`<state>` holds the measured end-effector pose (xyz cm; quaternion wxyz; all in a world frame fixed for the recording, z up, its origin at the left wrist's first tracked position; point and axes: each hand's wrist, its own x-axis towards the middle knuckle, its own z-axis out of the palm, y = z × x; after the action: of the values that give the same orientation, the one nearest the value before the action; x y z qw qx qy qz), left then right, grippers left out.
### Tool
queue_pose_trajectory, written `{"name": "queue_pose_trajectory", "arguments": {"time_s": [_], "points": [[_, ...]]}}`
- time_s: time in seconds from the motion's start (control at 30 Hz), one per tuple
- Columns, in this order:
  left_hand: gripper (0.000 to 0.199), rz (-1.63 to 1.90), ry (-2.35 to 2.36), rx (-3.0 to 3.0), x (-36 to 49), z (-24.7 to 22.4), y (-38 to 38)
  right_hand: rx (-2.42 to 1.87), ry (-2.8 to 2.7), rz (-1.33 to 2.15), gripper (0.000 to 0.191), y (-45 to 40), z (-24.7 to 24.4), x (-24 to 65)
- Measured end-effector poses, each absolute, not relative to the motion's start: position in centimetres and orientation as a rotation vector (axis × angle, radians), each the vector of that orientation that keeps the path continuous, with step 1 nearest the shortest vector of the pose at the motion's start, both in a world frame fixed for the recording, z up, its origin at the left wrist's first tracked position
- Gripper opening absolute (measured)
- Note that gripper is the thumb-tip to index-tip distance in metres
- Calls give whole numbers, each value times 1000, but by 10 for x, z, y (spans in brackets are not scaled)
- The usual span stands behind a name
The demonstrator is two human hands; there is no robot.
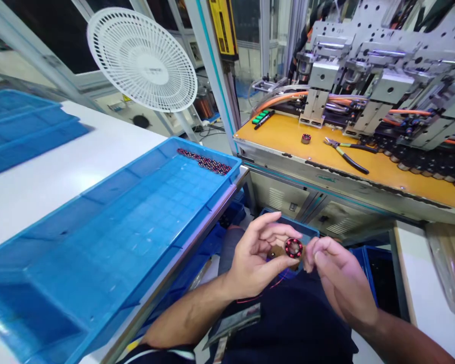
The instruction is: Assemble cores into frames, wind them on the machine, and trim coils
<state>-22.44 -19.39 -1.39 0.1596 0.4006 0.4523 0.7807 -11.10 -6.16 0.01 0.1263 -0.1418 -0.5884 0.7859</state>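
My left hand (258, 255) pinches a small round motor stator (293, 247) between thumb and fingertips, its open centre facing me and reddish spots around its ring. Close to the stator's right side is my right hand (339, 275), its thumb and fingertips pressed together; whatever lies between them is too small to make out. Thin red wire (276, 283) shows below the stator, over my dark clothing. Under my hands, a blue bin (311, 231) is partly hidden.
A long blue tray (109, 217) on the left table holds rows of similar stators (214, 165) at its far end. Cutting pliers (347, 154) and a single stator (306, 138) lie on the orange machine bench (273, 139). Behind the tray stands a white fan (144, 60).
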Motion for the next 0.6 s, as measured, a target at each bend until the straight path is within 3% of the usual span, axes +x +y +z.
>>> {"name": "queue_pose_trajectory", "arguments": {"time_s": [0.17, 0.4, 0.6], "points": [[71, 2134, 1197, 1178, -220, -12, -195, -403, -1766, 2321, 20, -60, 8, -111], [29, 2050, 966, 880, -225, -9, -196, -322, -1884, 2270, 25, -51, 11, -99], [35, 2002, 1010, 828, -222, -11, -188, -409, -2148, 2150, 30, -45, 33, -107]]}}
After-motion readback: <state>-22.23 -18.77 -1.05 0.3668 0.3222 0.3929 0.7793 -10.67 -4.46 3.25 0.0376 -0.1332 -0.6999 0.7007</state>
